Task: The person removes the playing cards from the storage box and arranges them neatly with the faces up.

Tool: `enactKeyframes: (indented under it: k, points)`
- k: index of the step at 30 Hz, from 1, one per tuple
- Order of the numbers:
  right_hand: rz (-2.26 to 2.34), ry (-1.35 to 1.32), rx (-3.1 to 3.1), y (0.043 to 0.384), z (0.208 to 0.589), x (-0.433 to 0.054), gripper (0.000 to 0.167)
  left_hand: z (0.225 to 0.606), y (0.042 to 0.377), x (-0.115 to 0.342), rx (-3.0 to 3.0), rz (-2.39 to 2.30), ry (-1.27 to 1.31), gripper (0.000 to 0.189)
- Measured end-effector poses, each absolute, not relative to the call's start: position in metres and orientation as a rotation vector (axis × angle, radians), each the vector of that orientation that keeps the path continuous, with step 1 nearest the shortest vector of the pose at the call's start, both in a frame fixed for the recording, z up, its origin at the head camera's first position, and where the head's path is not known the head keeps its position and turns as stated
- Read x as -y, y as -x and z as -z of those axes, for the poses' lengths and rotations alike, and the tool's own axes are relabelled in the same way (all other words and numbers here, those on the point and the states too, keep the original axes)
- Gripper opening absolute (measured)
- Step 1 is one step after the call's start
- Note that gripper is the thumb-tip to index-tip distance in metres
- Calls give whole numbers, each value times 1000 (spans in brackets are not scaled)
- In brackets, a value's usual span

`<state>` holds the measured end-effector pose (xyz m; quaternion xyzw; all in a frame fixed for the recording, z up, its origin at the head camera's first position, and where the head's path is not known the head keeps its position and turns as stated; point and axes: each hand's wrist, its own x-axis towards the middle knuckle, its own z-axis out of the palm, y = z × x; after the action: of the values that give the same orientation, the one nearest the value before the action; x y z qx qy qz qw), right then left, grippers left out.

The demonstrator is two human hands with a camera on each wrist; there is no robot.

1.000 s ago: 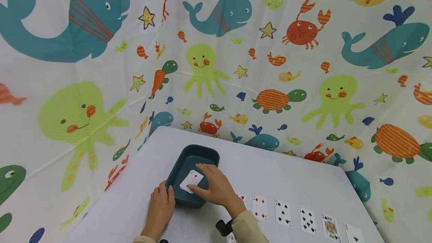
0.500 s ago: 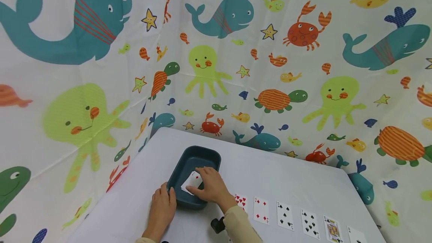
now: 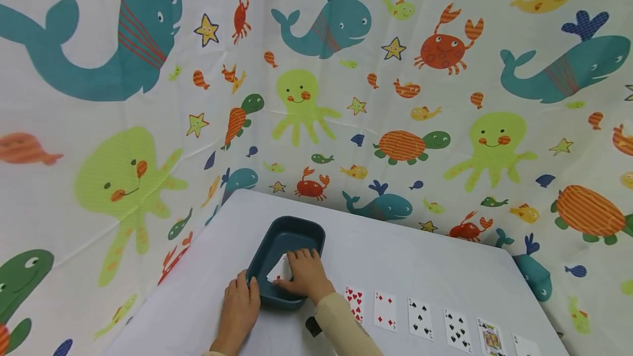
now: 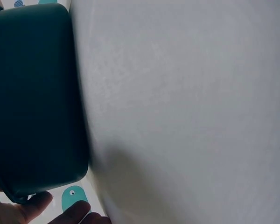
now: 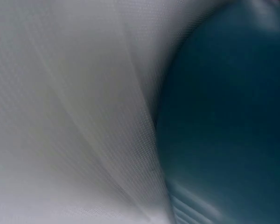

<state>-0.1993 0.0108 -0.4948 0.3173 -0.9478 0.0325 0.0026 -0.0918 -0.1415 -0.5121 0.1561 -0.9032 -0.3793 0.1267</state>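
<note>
A dark teal plastic tub [image 3: 262, 257] stands on the white table in the head view. My left hand [image 3: 238, 309] grips its near left rim; in the left wrist view the fingertips [image 4: 73, 212] show below the tub's corner. Inside the tub, my right hand [image 3: 307, 276] reaches over white playing cards [image 3: 279, 272], its thumb at their near edge and fingers on the far side. A red diamond shows beside the thumb; the hand hides the rest of the cards. The right wrist view shows only the tub's outer wall [image 5: 224, 107] and white cloth.
To the right of the tub lies a face-up row of several cards, among them a red heart card [image 3: 354, 302], a four of diamonds [image 3: 384, 311] and a face card [image 3: 491, 337]. A printed sea-animal curtain [image 3: 346, 125] hangs behind and left of the table.
My right hand has lowered onto the cards in the tub and closed around them, covering more of them. The visible cards have shifted slightly. My left hand has kept its grip on the rim.
</note>
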Motion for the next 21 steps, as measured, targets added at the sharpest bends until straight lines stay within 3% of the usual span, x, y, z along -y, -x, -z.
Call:
enactKeyframes:
  k: [10, 21]
  points:
    - [115, -921, 3025, 201, 501, -4, 87, 513, 92, 142, 2618, 1091, -440, 45]
    - [193, -939, 2980, 200, 501, -2, 77, 512, 92, 142, 2632, 1101, -461, 45]
